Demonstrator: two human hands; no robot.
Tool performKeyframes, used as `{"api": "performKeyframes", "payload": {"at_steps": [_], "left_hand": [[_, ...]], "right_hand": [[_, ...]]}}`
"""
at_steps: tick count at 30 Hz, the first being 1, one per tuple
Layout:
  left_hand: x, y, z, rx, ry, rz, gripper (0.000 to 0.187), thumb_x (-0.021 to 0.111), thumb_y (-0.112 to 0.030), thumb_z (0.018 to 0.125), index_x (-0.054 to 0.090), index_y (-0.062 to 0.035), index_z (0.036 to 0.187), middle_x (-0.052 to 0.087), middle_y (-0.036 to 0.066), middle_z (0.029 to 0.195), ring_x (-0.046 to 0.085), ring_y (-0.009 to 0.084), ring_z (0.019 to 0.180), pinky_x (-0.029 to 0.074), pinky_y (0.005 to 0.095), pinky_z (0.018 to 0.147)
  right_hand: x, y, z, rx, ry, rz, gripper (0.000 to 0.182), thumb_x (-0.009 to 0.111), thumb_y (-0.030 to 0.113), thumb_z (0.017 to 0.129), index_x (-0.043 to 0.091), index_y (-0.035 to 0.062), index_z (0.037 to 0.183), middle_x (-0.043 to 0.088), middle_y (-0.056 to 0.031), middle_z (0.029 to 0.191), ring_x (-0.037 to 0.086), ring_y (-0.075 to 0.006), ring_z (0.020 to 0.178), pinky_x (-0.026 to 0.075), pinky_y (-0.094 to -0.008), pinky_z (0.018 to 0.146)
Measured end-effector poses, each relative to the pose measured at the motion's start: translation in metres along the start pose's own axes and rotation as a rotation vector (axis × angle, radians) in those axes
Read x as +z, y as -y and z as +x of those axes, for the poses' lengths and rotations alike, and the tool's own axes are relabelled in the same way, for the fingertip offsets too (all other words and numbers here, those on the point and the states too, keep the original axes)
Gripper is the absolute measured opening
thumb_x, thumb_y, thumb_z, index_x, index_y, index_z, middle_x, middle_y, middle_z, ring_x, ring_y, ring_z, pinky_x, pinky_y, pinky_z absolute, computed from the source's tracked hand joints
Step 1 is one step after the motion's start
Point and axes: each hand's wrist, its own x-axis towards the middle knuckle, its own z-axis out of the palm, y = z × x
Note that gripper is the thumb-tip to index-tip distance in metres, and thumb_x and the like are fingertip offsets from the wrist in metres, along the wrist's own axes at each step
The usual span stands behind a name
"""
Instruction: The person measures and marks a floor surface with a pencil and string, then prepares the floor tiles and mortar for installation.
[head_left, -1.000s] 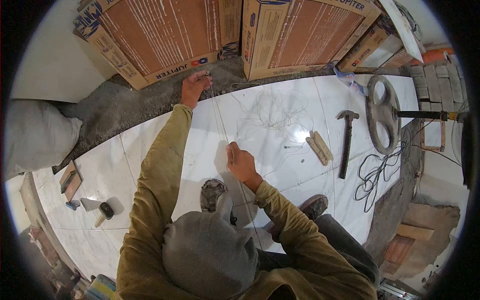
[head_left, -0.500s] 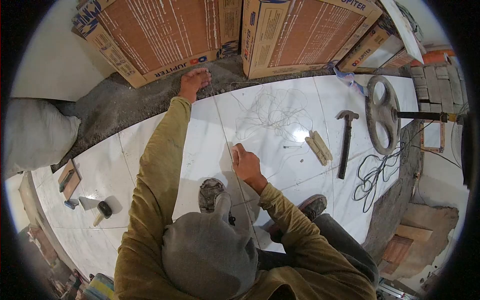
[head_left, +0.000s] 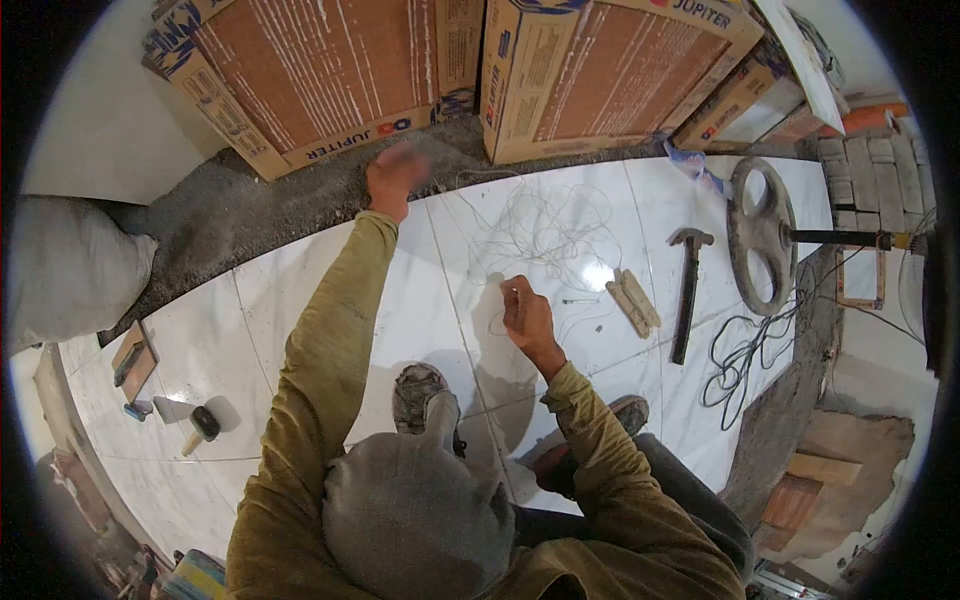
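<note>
My left hand (head_left: 396, 182) is stretched forward over the grey mortar strip, close to the edge of the white tiles (head_left: 410, 290); its fingers are smeared by motion, so what they hold is hidden. Above the tiles, my right hand (head_left: 528, 320) is closed in a pinch on thin string, a faint strand showing beside the fingertips. A loose tangle of the string (head_left: 550, 225) lies spread over the tiles ahead of it. To the right of this hand are a nail (head_left: 580, 301), a string-wound wooden piece (head_left: 633, 303) and a claw hammer (head_left: 687, 295).
Tile boxes (head_left: 350, 140) lean along the far side. A grey disc-shaped base with holes (head_left: 760, 235) and a coiled black cable (head_left: 735, 370) lie at right. On the left are a trowel (head_left: 133, 362), a mallet (head_left: 205, 423) and a white sack (head_left: 75, 270).
My right hand has moved forward and to the right, still pinched. My left hand has shifted slightly right and nearer, and has blurred. The tools on the floor stay put.
</note>
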Motion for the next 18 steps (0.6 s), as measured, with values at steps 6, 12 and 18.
{"api": "performKeyframes", "payload": {"at_steps": [6, 12, 18], "left_hand": [[-0.002, 0.008, 0.015, 0.055, -0.028, 0.113, 0.059, 0.069, -0.001, 0.083, 0.038, 0.0011, 0.134, 0.068, 0.016, 0.095, 0.069, 0.0233, 0.081, 0.055, 0.0302, 0.067], [-0.014, -0.007, -0.010, 0.026, 0.060, 0.253, 0.059, 0.069, -0.006, 0.083, 0.040, 0.0005, 0.134, 0.066, 0.014, 0.096, 0.067, 0.0203, 0.079, 0.054, 0.0305, 0.065], [-0.006, 0.004, -0.108, 0.052, -0.063, 0.452, 0.045, 0.057, -0.014, 0.090, 0.048, -0.0011, 0.132, 0.065, 0.011, 0.102, 0.064, 0.0186, 0.091, 0.054, 0.0300, 0.072]], "right_hand": [[0.001, 0.008, 0.000, -0.014, 0.026, -0.016, 0.012, 0.054, 0.008, 0.092, 0.050, 0.0069, 0.103, 0.058, -0.0201, 0.063, 0.058, -0.0449, 0.060, 0.043, -0.0525, 0.054], [0.048, 0.025, -0.032, -0.073, 0.054, 0.010, 0.015, 0.047, 0.021, 0.098, 0.048, 0.0067, 0.101, 0.058, -0.0241, 0.063, 0.057, -0.0474, 0.059, 0.041, -0.0583, 0.053], [0.043, 0.039, -0.073, 0.044, 0.250, -0.028, 0.017, 0.047, 0.021, 0.098, 0.044, 0.0047, 0.102, 0.059, -0.0249, 0.064, 0.059, -0.0471, 0.062, 0.043, -0.0583, 0.055]]}}
